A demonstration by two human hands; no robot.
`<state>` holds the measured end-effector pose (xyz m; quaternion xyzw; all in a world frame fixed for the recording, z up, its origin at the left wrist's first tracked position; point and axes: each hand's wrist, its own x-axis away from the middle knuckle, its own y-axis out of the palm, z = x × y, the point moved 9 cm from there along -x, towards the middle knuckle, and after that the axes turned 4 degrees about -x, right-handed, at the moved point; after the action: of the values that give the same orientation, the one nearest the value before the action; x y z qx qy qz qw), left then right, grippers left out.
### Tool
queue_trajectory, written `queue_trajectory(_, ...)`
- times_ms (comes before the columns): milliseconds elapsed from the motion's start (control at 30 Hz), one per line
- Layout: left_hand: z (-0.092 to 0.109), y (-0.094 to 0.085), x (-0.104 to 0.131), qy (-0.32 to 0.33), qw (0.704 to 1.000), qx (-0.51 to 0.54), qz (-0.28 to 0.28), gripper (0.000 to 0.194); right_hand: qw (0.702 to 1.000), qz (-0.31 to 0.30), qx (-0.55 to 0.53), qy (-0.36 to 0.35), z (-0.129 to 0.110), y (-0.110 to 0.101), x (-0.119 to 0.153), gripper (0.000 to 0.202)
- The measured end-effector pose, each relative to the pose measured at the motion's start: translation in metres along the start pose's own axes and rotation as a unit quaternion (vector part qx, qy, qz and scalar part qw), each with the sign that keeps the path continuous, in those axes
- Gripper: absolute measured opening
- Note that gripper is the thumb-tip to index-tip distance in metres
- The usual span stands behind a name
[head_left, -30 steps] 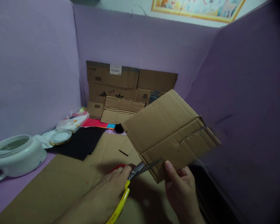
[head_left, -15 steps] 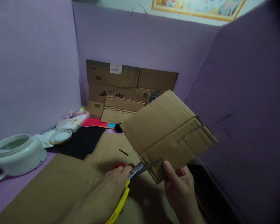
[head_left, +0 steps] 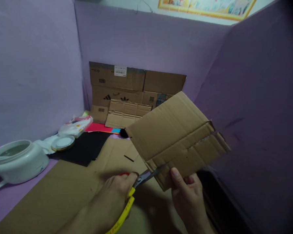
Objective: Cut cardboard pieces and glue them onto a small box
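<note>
My left hand (head_left: 114,196) is closed around the handles of a pair of scissors (head_left: 144,177) with a yellow grip and a bit of red showing. Its blades reach over the lower left edge of a brown cardboard piece (head_left: 169,130), one blade on the near face and the other partly hidden. Creases run across the cardboard, and a slit is cut in from its right side. At the lower edge my right hand (head_left: 188,198) pinches the piece, thumb in front and fingers behind. The cardboard is held tilted above the table.
A large cardboard sheet (head_left: 70,185) covers the tabletop. On the left stand a white enamel pot (head_left: 21,165), a round lid (head_left: 62,142), black sheets (head_left: 88,149) and a plastic packet (head_left: 76,125). Flattened cardboard (head_left: 117,78) leans on the purple back wall. A dark box-like shape (head_left: 219,198) lies at right.
The scissor blades have closed somewhat along the cardboard's lower left part. The cardboard has tipped slightly, its top and right corners shifting right. Both hands keep their grip.
</note>
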<state>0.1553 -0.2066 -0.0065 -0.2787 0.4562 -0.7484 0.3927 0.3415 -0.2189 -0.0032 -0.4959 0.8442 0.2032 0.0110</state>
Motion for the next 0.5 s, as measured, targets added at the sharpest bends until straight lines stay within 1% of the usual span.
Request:
queue_trajectory(67,-0.003,-0.002,-0.001,-0.008,1.000,0.002,0.002,0.031,1.000,-0.003,-0.001,-0.005,-0.001,0.001,0.000,0.026)
queue_trajectory(167,-0.006,-0.003,-0.002,-0.010,1.000,-0.009,0.004,0.027,1.000,-0.013,-0.009,0.007,0.001,0.001,-0.001,0.025)
queue_trajectory(300,-0.004,0.000,-0.004,0.007,0.996,-0.089,0.016,0.039,0.999,-0.040,-0.025,0.022,0.007,0.004,-0.002,0.026)
queue_trajectory(367,-0.005,0.003,-0.005,-0.008,0.992,-0.126,0.014,0.039,0.997,-0.066,-0.023,0.036,0.013,0.008,0.001,0.026)
queue_trajectory(433,-0.004,0.003,-0.004,-0.020,0.990,-0.142,0.014,0.037,0.995,-0.089,-0.014,0.044,0.018,0.012,0.004,0.024)
queue_trajectory(500,0.000,0.002,-0.003,-0.014,0.987,-0.157,0.019,0.037,0.994,-0.099,-0.009,0.041,0.020,0.014,0.007,0.023)
